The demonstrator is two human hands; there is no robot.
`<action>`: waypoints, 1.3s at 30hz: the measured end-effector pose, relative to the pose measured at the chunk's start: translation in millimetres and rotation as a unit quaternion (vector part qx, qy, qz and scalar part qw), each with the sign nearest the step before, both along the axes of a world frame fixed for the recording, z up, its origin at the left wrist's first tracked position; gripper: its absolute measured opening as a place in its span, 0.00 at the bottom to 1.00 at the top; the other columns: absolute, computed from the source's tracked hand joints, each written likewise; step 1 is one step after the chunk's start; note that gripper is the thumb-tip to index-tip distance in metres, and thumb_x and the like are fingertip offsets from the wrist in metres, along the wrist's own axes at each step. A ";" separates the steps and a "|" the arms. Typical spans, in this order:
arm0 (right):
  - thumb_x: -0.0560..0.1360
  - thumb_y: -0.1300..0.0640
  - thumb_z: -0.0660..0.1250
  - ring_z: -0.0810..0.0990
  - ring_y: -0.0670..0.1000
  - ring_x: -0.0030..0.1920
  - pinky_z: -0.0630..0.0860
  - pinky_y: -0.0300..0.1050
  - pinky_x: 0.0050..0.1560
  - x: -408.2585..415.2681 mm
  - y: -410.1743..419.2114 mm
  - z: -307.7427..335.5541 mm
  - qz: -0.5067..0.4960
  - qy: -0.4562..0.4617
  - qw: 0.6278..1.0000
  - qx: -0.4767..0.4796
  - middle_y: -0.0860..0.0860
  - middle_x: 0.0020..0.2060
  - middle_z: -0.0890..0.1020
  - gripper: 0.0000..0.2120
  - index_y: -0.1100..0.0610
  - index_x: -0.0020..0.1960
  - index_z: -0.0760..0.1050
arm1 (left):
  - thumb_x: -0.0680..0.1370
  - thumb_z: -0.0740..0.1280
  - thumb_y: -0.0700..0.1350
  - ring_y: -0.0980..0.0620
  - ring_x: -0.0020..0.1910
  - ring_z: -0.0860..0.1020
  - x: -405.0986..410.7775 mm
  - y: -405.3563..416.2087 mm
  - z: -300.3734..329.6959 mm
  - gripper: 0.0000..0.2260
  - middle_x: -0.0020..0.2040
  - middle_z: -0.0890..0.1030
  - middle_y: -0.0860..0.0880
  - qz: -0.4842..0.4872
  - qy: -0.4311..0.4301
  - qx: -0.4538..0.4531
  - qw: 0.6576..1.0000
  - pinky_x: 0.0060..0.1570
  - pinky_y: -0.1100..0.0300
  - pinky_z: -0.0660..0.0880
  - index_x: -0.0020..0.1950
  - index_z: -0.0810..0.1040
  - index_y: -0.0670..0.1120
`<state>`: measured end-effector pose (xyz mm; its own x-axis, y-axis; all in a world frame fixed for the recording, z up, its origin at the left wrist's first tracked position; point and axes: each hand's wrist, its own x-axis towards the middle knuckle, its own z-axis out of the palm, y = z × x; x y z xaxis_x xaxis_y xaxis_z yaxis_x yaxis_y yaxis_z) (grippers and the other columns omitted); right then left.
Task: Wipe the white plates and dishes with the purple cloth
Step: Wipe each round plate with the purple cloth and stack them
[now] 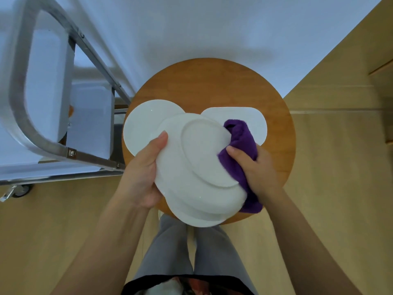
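- White glazed ware is the risk here: the dish (197,167) is held off the round wooden desk (212,81), upside down and tilted, its foot ring facing the camera.
- The left hand (142,171) grips the dish's left rim, thumb on the underside, the other fingers hidden beneath. That one-sided pinch carries most of the weight; if the glaze is wet or slick, the dish could slide out.
- The right hand (257,167) is closed round the purple cloth (240,150), bunching it against the dish's right edge. The cloth wraps round that edge and hangs below it; whether it reaches the face underneath cannot be seen.
- A hard push from the cloth side would lever the dish against the left thumb and could twist it loose.
- The near part of the dish hangs past the desk's front edge, above the person's legs and the wooden floor (53,231). A drop from there would likely miss the desk and break.
- A round plate (144,122) lies on the desk just left of and behind the dish, and a second dish (244,116) lies behind the cloth. Lowering the held dish carelessly could knock either one and chip a rim.
- The loose tail of cloth could drag across the second dish and shift it.
- A metal cart (42,124) stands close on the left; a wide elbow swing could strike it.
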<state>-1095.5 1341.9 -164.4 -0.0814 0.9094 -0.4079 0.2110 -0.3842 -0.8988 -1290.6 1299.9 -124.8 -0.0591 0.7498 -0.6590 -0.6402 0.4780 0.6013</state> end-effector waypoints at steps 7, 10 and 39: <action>0.70 0.44 0.65 0.79 0.42 0.44 0.71 0.39 0.43 -29.6 -30.0 -0.5 -0.138 -0.030 0.989 -0.032 0.42 0.42 0.82 0.16 0.50 0.54 0.77 | 0.69 0.67 0.55 0.54 0.45 0.83 39.4 -3.7 -5.3 0.13 0.47 0.85 0.56 0.048 0.113 0.048 0.991 0.39 0.56 0.81 0.53 0.76 0.57; 0.70 0.45 0.64 0.79 0.41 0.42 0.71 0.29 0.36 -41.9 -46.1 13.5 -0.074 -0.027 0.997 -0.014 0.43 0.43 0.81 0.17 0.50 0.56 0.76 | 0.77 0.64 0.51 0.60 0.42 0.82 47.3 -9.4 -13.6 0.02 0.41 0.84 0.60 0.030 0.199 0.036 0.979 0.37 0.62 0.80 0.47 0.75 0.57; 0.66 0.40 0.60 0.75 0.46 0.58 0.71 0.56 0.63 -59.6 -19.0 19.2 0.111 0.042 0.993 0.018 0.40 0.55 0.77 0.24 0.34 0.63 0.67 | 0.70 0.64 0.57 0.45 0.53 0.81 17.3 -2.1 -5.6 0.22 0.53 0.82 0.45 -0.073 0.223 0.081 0.969 0.51 0.49 0.79 0.60 0.76 0.48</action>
<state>-1155.1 1322.9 -145.2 -0.3137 0.8794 -0.3581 0.2095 -0.3037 -0.9295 -1273.4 1297.8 -130.3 -0.1976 0.8627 -0.4656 -0.2322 0.4202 0.8772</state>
